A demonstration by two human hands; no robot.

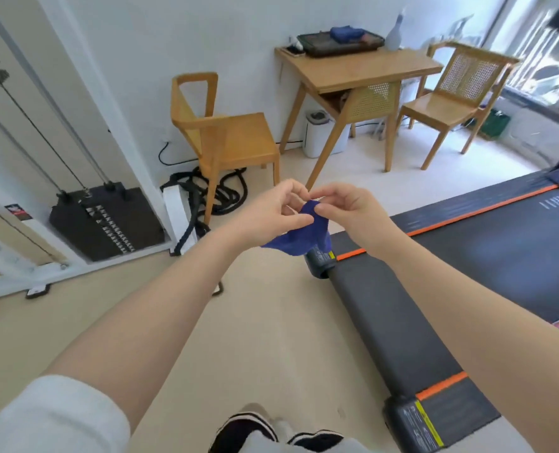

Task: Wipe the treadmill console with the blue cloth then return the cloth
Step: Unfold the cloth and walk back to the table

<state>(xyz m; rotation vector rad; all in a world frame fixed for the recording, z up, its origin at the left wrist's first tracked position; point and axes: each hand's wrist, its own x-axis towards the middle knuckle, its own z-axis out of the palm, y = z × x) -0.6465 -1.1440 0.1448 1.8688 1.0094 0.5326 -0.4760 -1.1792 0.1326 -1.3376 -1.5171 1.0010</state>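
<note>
A blue cloth (pixel 299 235) hangs between both hands, in the air in front of me. My left hand (pixel 273 212) pinches its upper left part with thumb and fingers. My right hand (pixel 343 209) pinches the top edge beside it. The cloth's lower part droops over the rear corner of the treadmill (pixel 468 256), whose black deck with orange stripes runs along the right. The treadmill console is out of view.
A wooden chair (pixel 226 135) stands ahead, with black ropes (pixel 226 191) coiled on the floor under it. Behind is a wooden table (pixel 360 70) carrying a dark tray with a second blue cloth (pixel 345 33). A cable weight machine (pixel 105 220) stands at left. Another chair (pixel 458 96) at right.
</note>
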